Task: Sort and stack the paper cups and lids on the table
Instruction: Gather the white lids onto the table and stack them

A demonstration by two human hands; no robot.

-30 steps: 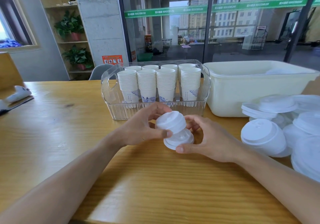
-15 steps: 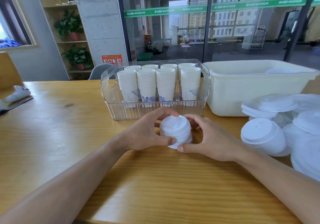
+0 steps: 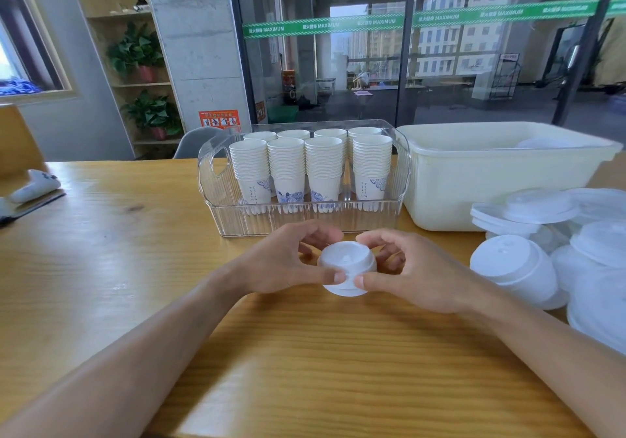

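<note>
A person sits at a wooden table (image 3: 101, 268), seen from a head-worn camera looking down at both bare forearms. The left hand (image 3: 281, 265) and right hand (image 3: 416, 271) meet at the table's centre, fingers and thumbs curled around a small stack of white plastic lids (image 3: 347, 268), pinching it from either side.

A second ago the top lid sat tilted and apart from the one beneath it. Now it is pressed down level, so the lids read as one nested stack. That suggests this stacking step is finished, or nearly so.

Just behind the hands, a clear plastic bin (image 3: 216, 180) holds upright stacks of paper cups (image 3: 321, 166), already sorted. To its right stands a cream plastic tub (image 3: 474, 183). Near the right hand lies a jumble of loose lids (image 3: 515, 268), apparently still unsorted.
</note>
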